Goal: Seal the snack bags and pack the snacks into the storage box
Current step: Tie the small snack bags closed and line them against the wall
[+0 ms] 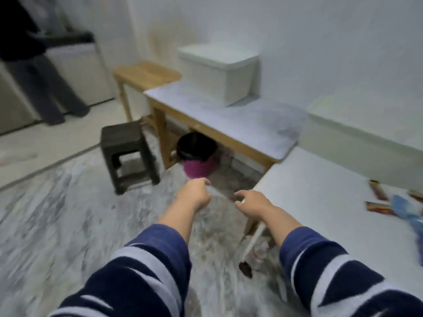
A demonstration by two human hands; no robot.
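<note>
I am holding both arms out over the marble floor (57, 225), with nothing in either hand. My left hand (195, 193) is hanging with its fingers loosely curled under, and my right hand (250, 203) is reaching forward with its fingers loosely bent and slightly apart; neither is touching anything.

The white storage box (219, 76), lid on, is sitting well beyond my hands, at the far end of the grey-topped wooden bench (229, 120), close to the wall. The snacks are lying well off to my right on the white table (320, 202): I am counting about three red-orange wrapped bars (378, 207) around one blue bag (409, 213), all blurred, near the picture's right edge. A white lid or tray (357, 120) is lying along the table's far side by the wall.

The white table's near-left corner is lying just beside my right hand, and the bench's front edge is running away from it toward the box. Between my hands and the bench there is open floor. One dark stool (128, 152) is standing to the left of that gap, and one magenta bin (198, 156) with a black liner is tucked under the bench. One person in dark clothes (29, 65) is standing far left by a pale cabinet (75, 72).
</note>
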